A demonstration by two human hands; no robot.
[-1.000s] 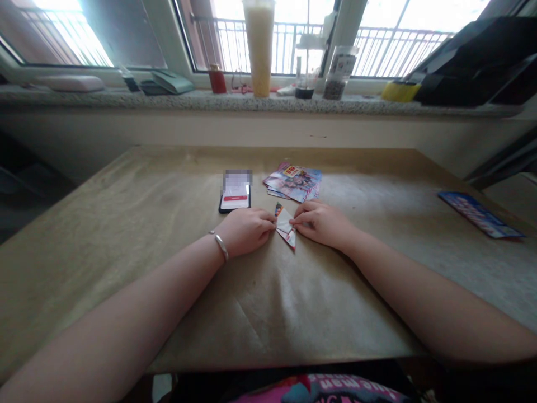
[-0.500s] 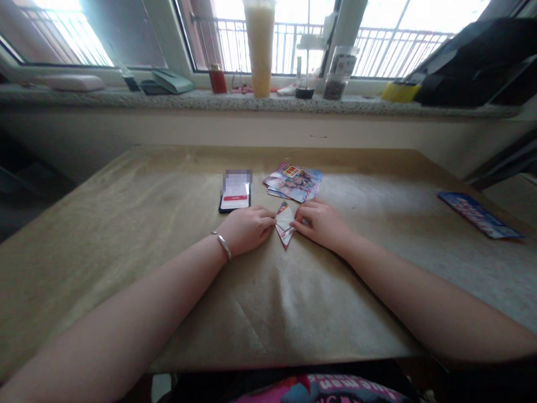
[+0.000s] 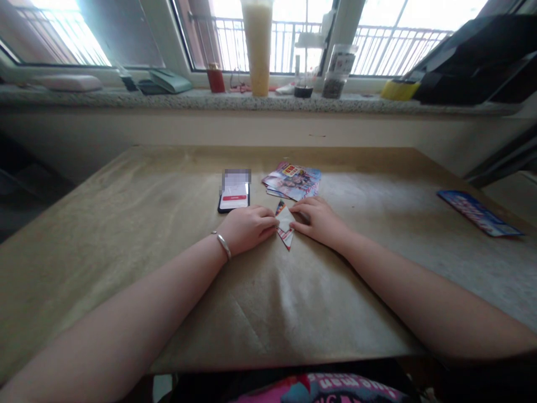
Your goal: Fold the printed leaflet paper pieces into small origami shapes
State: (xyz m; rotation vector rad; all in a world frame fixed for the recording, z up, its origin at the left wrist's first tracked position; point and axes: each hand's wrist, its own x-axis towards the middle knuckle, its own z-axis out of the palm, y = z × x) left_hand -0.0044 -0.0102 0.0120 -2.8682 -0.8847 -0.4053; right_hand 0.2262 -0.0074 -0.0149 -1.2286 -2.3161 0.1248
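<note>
Matt-looking paper piece (image 3: 286, 219), shiny metal bracelet (image 3: 224, 246), stone-like sill (image 3: 210, 101)

Your left wrist (image 3: 219, 237) carries a polished silver bracelet (image 3: 224, 247). Your forearms (image 3: 168, 296) are bare. Your pink garment (image 3: 268, 394) bears white lettering (image 3: 342, 382) and dark areas.

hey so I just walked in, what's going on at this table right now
A person sits at the table with both hands at a small piece of folded paper. The left hand has its fingertips at one side of it, and the right hand has its fingertips at the other. A phone lies just beyond the left hand, and a stack of printed sheets lies beyond the paper.
</note>
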